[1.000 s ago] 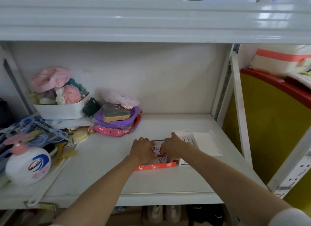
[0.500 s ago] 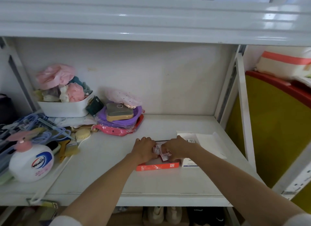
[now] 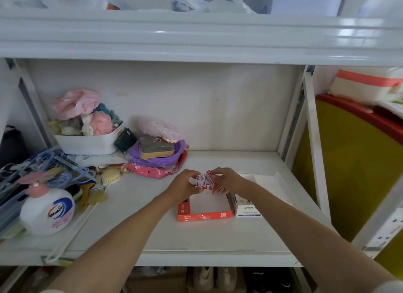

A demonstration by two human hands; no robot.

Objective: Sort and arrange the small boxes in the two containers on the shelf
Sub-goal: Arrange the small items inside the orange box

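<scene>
While both hands were pressed low into the orange tray half a second ago, they are now hovering just above its far edge, near the middle of the frame. The left hand [image 3: 185,187] is pinching one small red-and-white box [image 3: 201,181] between thumb and fingers, holding it upright with its printed face turned toward the camera. Just to its right, the right hand [image 3: 226,181] is gripping a second small red box [image 3: 212,180], tilted, with its fingers clamped around it; the two boxes are sitting side by side, nearly touching.

Below the hands, the orange tray [image 3: 204,216] is lying on the white shelf [image 3: 135,227] and is now showing a bare white floor, where earlier the small boxes and the hands were covering it. Touching its right side, the white paper-clip box [image 3: 247,210] is staying where it was, partly hidden under the right forearm.

Over at the left of the frame, the pump bottle [image 3: 46,212], the white basket [image 3: 87,143] of soft pink things and the purple pile [image 3: 157,157] are staying unmoved. The camera view is sitting slightly higher and closer than before.
</scene>
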